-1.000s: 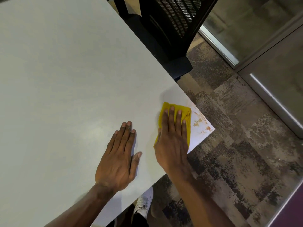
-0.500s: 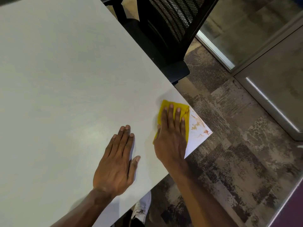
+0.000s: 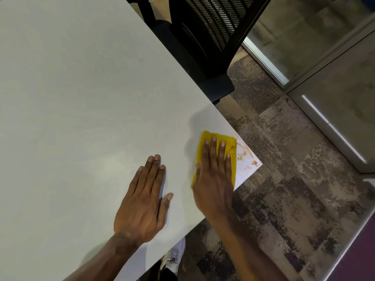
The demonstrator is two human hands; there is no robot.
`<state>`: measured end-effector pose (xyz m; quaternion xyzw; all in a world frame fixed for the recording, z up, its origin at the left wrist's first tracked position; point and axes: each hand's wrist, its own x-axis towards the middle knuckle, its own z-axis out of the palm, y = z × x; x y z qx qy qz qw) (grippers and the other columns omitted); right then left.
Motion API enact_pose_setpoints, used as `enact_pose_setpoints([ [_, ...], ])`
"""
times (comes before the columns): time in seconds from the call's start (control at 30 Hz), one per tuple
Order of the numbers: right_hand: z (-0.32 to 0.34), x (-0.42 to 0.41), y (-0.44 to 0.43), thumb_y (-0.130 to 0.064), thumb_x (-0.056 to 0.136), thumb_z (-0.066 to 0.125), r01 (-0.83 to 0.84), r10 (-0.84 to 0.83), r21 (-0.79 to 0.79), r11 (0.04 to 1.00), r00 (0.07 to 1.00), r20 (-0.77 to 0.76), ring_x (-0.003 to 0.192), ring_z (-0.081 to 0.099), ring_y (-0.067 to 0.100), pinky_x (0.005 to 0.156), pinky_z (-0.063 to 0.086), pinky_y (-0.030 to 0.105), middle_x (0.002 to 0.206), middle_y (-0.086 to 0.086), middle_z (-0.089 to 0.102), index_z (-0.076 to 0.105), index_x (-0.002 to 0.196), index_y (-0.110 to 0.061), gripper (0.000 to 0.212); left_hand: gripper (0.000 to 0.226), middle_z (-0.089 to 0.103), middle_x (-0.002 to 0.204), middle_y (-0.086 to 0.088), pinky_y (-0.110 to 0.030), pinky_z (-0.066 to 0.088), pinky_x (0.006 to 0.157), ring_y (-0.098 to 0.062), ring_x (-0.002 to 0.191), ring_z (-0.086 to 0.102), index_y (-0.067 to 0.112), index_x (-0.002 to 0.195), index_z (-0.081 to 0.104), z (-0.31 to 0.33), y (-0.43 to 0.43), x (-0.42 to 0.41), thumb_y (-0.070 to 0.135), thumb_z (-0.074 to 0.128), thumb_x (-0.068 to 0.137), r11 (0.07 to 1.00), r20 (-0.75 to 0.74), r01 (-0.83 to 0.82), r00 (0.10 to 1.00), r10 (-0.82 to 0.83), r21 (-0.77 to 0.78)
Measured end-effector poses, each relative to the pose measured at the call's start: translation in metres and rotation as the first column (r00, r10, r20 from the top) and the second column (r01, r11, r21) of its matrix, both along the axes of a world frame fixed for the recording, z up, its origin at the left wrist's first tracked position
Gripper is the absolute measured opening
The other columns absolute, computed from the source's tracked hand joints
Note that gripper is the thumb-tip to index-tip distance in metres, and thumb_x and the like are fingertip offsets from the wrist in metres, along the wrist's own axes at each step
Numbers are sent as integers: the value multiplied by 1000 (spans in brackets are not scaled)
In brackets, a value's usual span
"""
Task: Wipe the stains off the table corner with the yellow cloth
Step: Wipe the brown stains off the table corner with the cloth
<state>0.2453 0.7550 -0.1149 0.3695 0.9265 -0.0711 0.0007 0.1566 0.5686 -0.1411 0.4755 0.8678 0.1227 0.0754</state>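
A folded yellow cloth (image 3: pixel 230 141) lies flat on the white table (image 3: pixel 81 98) near its right corner. My right hand (image 3: pixel 215 179) presses flat on the cloth, fingers together and pointing away from me, covering most of it. Orange-brown stains (image 3: pixel 246 157) streak the bare corner just right of the cloth. My left hand (image 3: pixel 144 199) rests palm down on the table to the left of the cloth, holding nothing.
A black mesh-backed office chair (image 3: pixel 209 37) stands against the table's far right edge. Patterned carpet (image 3: pixel 284 189) lies beyond the corner, with a glass partition (image 3: pixel 324 67) at the upper right. A white shoe (image 3: pixel 174 258) shows under the near edge.
My right hand and the cloth have stayed by the corner, shifting only slightly. My left hand has kept its place on the table. The view has drifted a little.
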Motion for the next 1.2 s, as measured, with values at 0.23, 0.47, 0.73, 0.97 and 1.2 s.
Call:
enact_pose_setpoints([
  [0.23,-10,-39,62,-29,109,30,43,-43,-15,999,999,0,165,5,36,132,15,56,177,15,11,16,168,-7,64,73,13,187,-12,-49,21,140,-27,175,11,5,175,23,3,0,0,46,31,116,1000,-13,5,1000,-5,3],
  [0.47,3,22,-21,-31,112,32,11,-9,-49,999,1000,25,165,-6,32,134,12,53,178,12,-2,6,169,-12,65,73,12,187,-11,-51,23,139,-26,175,11,6,175,23,3,0,0,44,37,114,1000,7,3,1000,-3,-12],
  [0.73,-4,-13,40,-36,109,24,57,-57,-67,996,998,8,165,1,34,132,14,55,178,14,8,13,168,-9,66,75,12,187,-10,-53,25,139,-27,175,11,7,175,21,1,1,0,51,26,115,1000,9,0,1000,0,-17],
  [0.97,7,41,-23,-36,113,32,-14,16,-106,994,1000,23,165,-10,29,135,8,51,178,10,-5,4,169,-12,67,74,16,186,-12,-54,26,138,-29,174,14,4,174,23,3,2,1,49,27,115,1000,6,3,1000,-3,26],
  [1.2,-6,2,35,-35,111,33,56,-57,-75,996,998,-17,166,3,33,133,13,55,177,14,10,16,168,-8,65,76,16,186,-12,-55,28,137,-29,174,15,5,175,23,3,3,1,50,31,114,999,-2,3,1000,-3,35],
])
